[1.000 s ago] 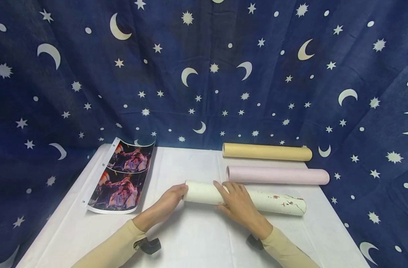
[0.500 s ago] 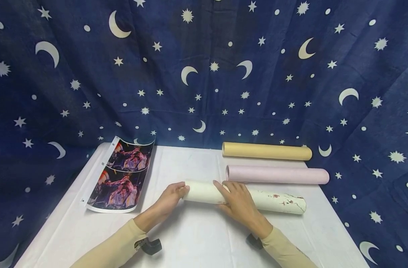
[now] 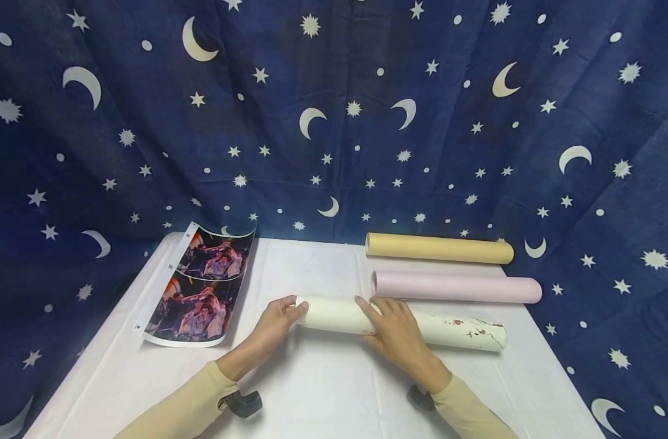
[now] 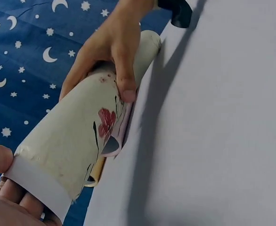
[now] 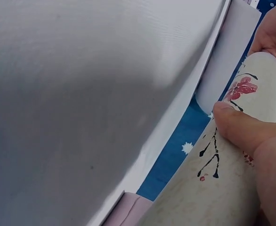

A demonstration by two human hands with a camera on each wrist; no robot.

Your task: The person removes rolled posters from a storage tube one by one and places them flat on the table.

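A cream roll of paper (image 3: 449,329) printed with red flowers and dark twigs lies crosswise in front of me. My left hand (image 3: 276,321) pinches its left end, thumb outside and fingers tucked in the opening. A plain white band (image 4: 39,188) shows at that end in the left wrist view. My right hand (image 3: 397,332) holds the roll around its middle; in the right wrist view its thumb (image 5: 237,125) lies along the printed side. The right hand's other fingers are mostly hidden behind the roll.
Behind it lie a pink roll (image 3: 457,286) and, farther back, a yellow roll (image 3: 438,247). A curled sheet with two photo prints (image 3: 199,308) lies at the left on the white-covered table (image 3: 334,390). A blue star-and-moon curtain (image 3: 334,152) hangs behind.
The left thumb has moved onto the front of the roll's end, and that hand has shifted slightly left. A white edge now shows there. The right hand keeps its hold on the roll.
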